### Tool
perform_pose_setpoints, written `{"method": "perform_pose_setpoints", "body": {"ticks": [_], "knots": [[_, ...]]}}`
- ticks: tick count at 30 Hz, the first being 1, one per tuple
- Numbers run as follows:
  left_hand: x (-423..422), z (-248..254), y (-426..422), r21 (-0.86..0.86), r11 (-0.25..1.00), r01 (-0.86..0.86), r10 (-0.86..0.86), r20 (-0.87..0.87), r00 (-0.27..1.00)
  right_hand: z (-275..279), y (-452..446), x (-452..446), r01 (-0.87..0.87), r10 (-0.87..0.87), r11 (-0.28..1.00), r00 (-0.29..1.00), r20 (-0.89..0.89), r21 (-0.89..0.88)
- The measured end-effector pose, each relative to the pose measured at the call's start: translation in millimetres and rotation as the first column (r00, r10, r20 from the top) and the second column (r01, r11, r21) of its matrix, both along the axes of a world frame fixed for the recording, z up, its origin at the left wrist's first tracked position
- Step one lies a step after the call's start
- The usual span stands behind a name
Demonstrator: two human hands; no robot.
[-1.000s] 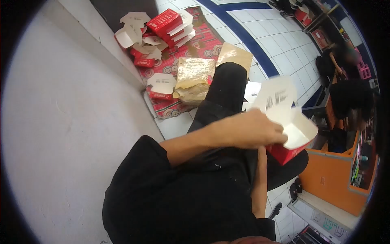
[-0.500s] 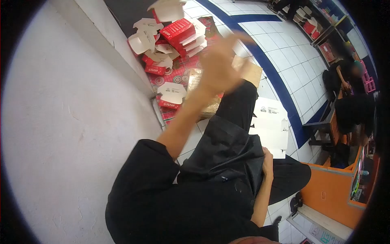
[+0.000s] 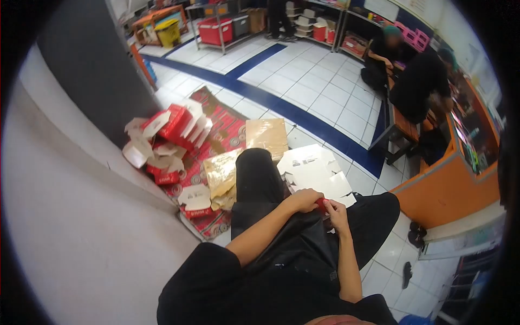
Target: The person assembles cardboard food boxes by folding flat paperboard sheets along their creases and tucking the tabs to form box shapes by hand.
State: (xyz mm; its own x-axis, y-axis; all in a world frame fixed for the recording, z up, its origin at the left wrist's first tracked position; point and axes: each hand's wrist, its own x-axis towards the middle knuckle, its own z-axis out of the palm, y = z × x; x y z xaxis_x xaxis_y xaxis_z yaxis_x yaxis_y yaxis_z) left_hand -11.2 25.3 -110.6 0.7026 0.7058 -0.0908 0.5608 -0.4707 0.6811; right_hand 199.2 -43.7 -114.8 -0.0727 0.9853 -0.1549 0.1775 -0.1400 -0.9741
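Left hand (image 3: 306, 200) and right hand (image 3: 338, 215) pinch the red near edge of a mostly flat carton (image 3: 318, 172) just beyond them; shaped boxes (image 3: 175, 125) pile leftward; this one's folding looks barely begun.

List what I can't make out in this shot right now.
All in the head view:
Red piece: mostly hidden by the left hand and right hand; whether it joins the white carton is unclear.
Carton's print: too small to read.
Gold package: right side hidden by the raised knee.
Standing person: upper body cut off by the top edge.
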Motion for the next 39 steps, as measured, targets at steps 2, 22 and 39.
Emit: {"method": "perform_pose_setpoints", "body": {"ticks": [2,22,39], "knots": [[-4.9,12.2,-3.9,0.000,1.000,0.001,-0.001,0.044,0.999,0.8,0.1,6.7,0.031,-0.032,0.998,0.999,0.011,0.047],[6.1,41.2,-0.5,0.002,1.000,-0.030,0.028,0.304,0.952,46.3,-13.0,-7.7,0.258,-0.476,0.693,0.865,0.158,0.673],[18.6,67.1,-14.4,0.395,0.748,-0.533,0.329,0.477,0.815,107.3,8.8,-15.2,0.466,-0.481,0.721,0.869,-0.114,0.513]]}}
